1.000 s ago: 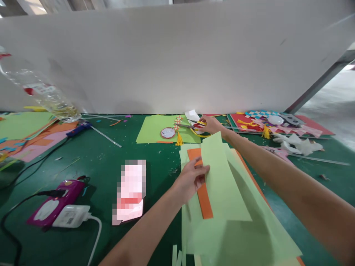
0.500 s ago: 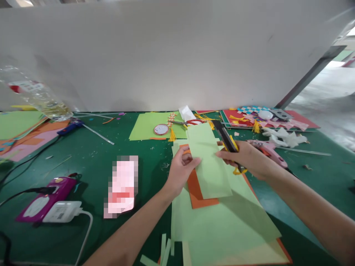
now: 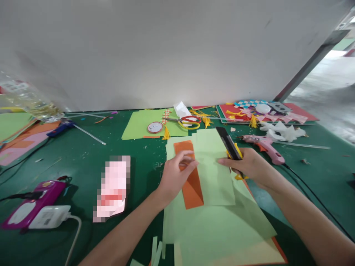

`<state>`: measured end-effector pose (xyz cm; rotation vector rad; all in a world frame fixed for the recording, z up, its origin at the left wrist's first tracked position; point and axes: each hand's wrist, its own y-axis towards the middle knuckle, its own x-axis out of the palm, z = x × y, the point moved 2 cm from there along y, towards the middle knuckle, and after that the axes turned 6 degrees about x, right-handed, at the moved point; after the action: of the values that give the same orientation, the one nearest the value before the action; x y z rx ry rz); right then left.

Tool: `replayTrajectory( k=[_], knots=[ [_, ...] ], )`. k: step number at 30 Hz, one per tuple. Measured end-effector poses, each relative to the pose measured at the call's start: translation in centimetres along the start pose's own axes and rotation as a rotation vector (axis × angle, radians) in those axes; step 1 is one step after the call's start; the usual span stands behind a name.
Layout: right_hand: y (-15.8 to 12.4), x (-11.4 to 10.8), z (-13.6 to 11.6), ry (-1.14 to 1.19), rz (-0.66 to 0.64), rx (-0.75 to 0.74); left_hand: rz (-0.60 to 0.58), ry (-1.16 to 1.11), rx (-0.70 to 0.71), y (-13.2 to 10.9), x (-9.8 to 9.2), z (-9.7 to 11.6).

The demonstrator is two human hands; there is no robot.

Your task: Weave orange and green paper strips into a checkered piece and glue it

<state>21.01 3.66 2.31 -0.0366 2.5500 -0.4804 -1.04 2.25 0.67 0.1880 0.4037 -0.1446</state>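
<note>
My left hand (image 3: 176, 171) lies over an orange paper strip (image 3: 191, 194), its fingers loosely curved and the thumb apart from them. In my right hand (image 3: 249, 162) is a utility knife (image 3: 229, 144) with a black body and yellow parts, tilted up and to the left. The right fingertips also reach the edge of a pale green paper piece (image 3: 216, 184) just right of the orange strip. Whether they grip that piece too I cannot tell. Both papers rest on a stack of larger green sheets (image 3: 222, 232), with orange showing at its lower right edge.
Left of the stack lie a blurred pink phone (image 3: 115, 184), a purple power strip (image 3: 33, 203) and a white charger (image 3: 50, 217). Scissors (image 3: 190, 123) lie behind the stack. A pink glue gun (image 3: 266, 146) with a cord is at right. A plastic bottle (image 3: 30, 98) leans at far left.
The green piece has slid right off the orange strip, along with my right hand. More of the orange shows now. My left hand stays at the strip. The view has shifted slightly right.
</note>
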Motion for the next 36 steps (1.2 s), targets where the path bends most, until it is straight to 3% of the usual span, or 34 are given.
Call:
replayTrajectory(
  k=[6, 10, 14, 19, 22, 26, 30, 36],
  knots=[
    [1.4, -3.1, 1.3, -0.313, 0.140, -0.111, -0.121, 0.651, 0.330, -0.2, 0.7, -0.7],
    [2.0, -3.1, 2.2, -0.433, 0.132, -0.146, -0.192, 0.803, 0.320, -0.1, 1.2, -1.4],
    [2.2, -1.7, 2.0, -0.442, 0.114, -0.168, -0.199, 0.776, 0.260, -0.1, 1.3, -1.1],
    [2.0, 0.2, 1.9, -0.517, 0.155, -0.183, -0.202, 0.573, 0.170, -0.6, 1.3, -0.5],
    [1.7, 0.7, 1.6, -0.536, 0.088, -0.215, -0.184, 0.451, 0.139, -0.7, 1.3, -0.4],
    [1.5, 0.1, 1.6, -0.427, -0.004, -0.112, -0.117, 0.379, 0.156, -0.5, 1.0, -0.3],
    [1.4, -1.1, 1.4, -0.283, 0.043, -0.066, -0.073, 0.434, 0.092, -0.5, 0.6, 0.1],
    [0.2, -1.5, 0.5, -0.022, -0.129, -0.008, -0.084, 0.436, 0.126, -0.9, 1.0, 0.5]
  ],
)
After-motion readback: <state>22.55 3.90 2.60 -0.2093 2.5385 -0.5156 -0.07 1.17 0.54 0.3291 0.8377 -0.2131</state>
